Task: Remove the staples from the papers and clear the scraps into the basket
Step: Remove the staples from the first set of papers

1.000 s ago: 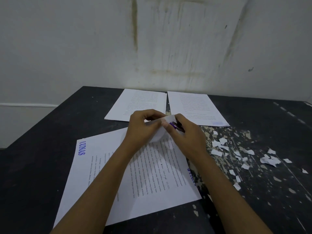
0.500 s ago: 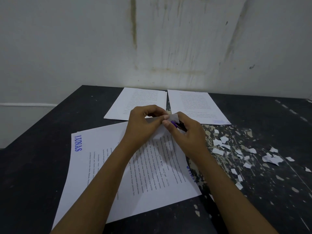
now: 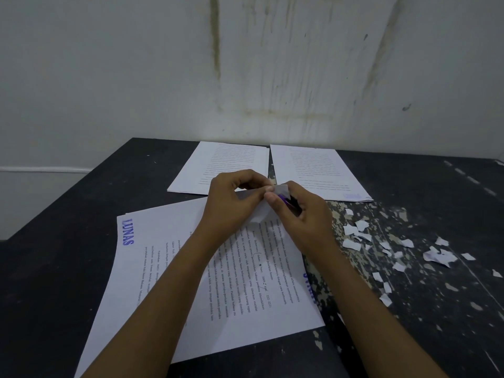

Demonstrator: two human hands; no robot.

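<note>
- Head view: both forearms reach forward over a dark table (image 3: 68,268) and meet above the near paper (image 3: 169,282).
- The left hand (image 3: 231,203) is curled, thumb and forefinger pinched shut on the paper's lifted far corner (image 3: 261,211).
- The right hand (image 3: 302,216) is closed round a purple tool (image 3: 285,200), probably a staple remover, with its tip at that same corner.
- The near paper bears a blue stamp reading "LUNAS" (image 3: 128,231) along its left end; its print lines run sideways to the viewer, its long axis slanting from near left to far right.
- Two sheets (image 3: 226,165) lie side by side at the far edge, long axes pointing away.
- White scraps (image 3: 354,236) are scattered on the table, right of the hands.
</note>
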